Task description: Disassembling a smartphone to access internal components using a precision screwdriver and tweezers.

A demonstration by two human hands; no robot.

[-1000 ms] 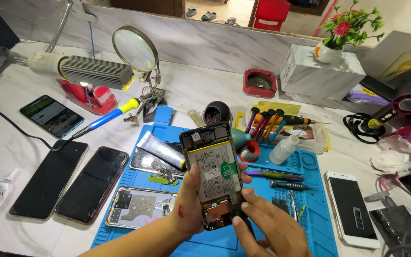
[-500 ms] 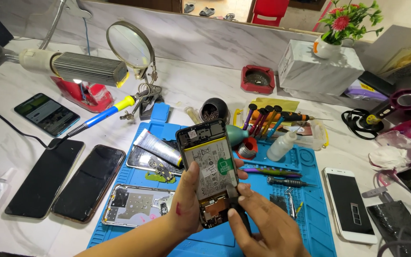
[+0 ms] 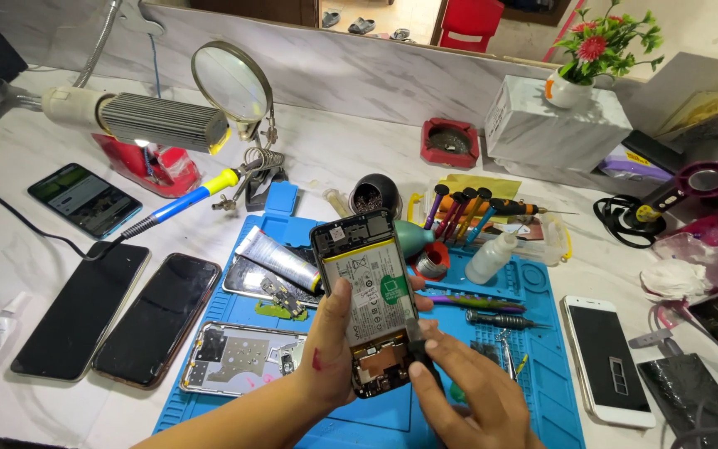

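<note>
I hold the opened phone (image 3: 370, 299) up over the blue mat (image 3: 542, 291) on the worktop (image 3: 359, 158), its back cover off and its battery and boards bare. My left hand (image 3: 330, 349) wraps its lower left edge, thumb on the battery. My right hand (image 3: 459, 391) pinches a small dark part (image 3: 417, 351) at the lower board. The phone looks light and stiff but delicate inside, so I judge the frame's side rims the safest grip, clear of connectors.
</note>
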